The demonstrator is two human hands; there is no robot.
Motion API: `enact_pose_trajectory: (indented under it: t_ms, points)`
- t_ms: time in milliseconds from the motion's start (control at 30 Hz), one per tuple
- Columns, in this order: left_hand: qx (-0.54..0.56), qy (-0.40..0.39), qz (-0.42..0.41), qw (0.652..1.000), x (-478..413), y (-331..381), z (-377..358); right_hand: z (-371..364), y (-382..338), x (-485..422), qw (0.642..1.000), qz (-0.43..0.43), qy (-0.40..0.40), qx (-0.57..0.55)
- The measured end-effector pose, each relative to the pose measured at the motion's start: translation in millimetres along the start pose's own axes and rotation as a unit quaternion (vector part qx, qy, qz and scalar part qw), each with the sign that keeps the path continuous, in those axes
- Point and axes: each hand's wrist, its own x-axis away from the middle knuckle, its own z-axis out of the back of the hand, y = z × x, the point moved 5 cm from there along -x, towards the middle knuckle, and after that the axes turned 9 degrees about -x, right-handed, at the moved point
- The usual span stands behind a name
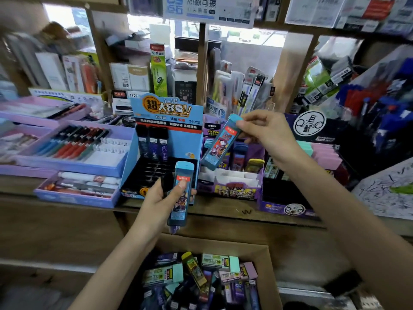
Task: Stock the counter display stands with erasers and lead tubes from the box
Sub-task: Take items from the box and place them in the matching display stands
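The right hand (266,130), pinched on a tilted teal lead tube (221,142), hangs just above the purple stand (232,186), while the left hand (156,195) grips another tube (181,193) upright, nearer the blue stand (165,113).

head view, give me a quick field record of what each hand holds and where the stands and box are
left hand: holds upright blue tube in front of blue stand
right hand: fingers pinch top of tilted blue tube over purple stand
blue stand: three dark tubes in back row, most slots empty
purple stand: right of blue stand, partly stocked
cardboard box: below counter, holds mixed erasers and tubes
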Motion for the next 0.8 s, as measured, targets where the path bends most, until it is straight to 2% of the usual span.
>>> enact_pose_trajectory:
  t_ms: [167,333,433,533,633,800]
  points:
    - [-0.019,0.004,0.0,1.0,1.5,-3.4,16.3,-19.8,11.4,-13.0,0.982,0.053,0.006,0.18]
    - [-0.003,0.008,0.014,1.0,2.7,-7.7,21.6,-44.0,25.0,-8.3,0.953,0.09,-0.04,0.288]
    - [-0.017,-0.001,0.016,1.0,2.9,-8.8,22.6,-54.4,30.9,-6.1,0.917,0.117,-0.075,0.374]
    - [-0.015,-0.007,0.017,1.0,1.6,-12.2,22.7,-57.8,29.6,-1.1,0.863,0.192,-0.075,0.46]
    - [-0.005,-0.007,0.013,1.0,-0.6,-11.7,18.7,-55.8,35.4,4.1,0.833,0.229,-0.078,0.498]
    - [-0.007,-0.028,0.002,1.0,-1.8,-4.4,7.3,-53.0,40.1,7.6,0.829,0.204,-0.086,0.514]
